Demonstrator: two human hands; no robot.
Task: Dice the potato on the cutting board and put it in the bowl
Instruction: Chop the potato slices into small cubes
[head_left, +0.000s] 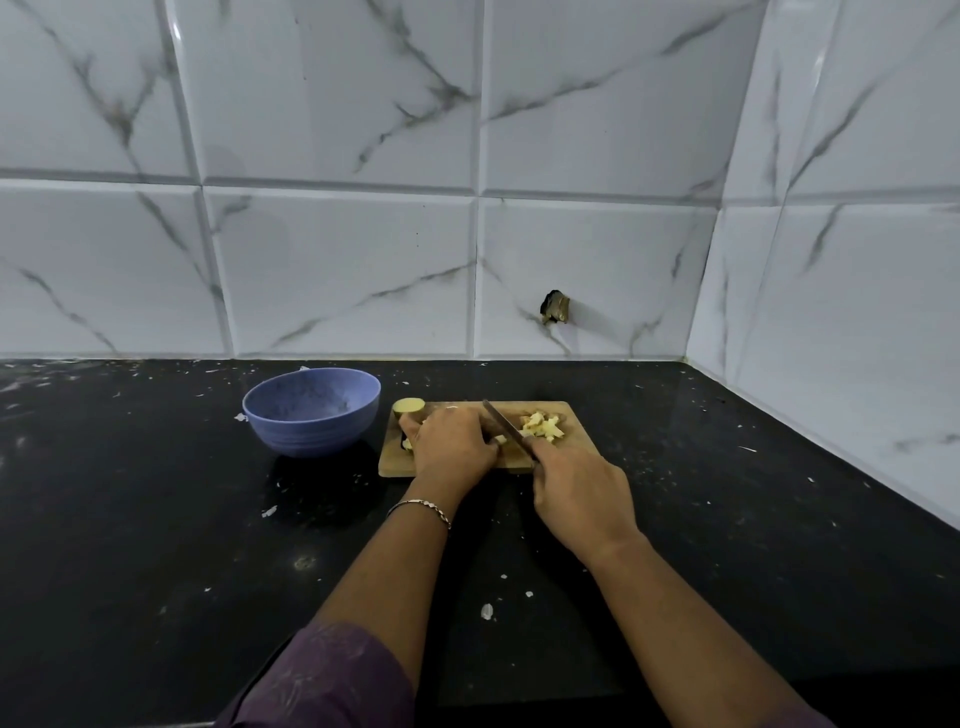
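Currently, left hand (452, 441) curls over potato (500, 440); right hand (576, 493) grips knife (506, 426). A slip could cut the left hand.

Black tabletop (156, 519), marbled wall tiles (337, 260)
White flecks (487, 611) scatter over the tabletop; grey-veined white tiles rise behind and at right, 1 with a dark hole (555, 307).

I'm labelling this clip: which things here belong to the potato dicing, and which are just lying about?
In the job: knife, right hand, left hand, held potato, diced potato, potato end, cutting board, blue bowl.
Just lying about: white scraps on the black countertop, hole in wall tile.
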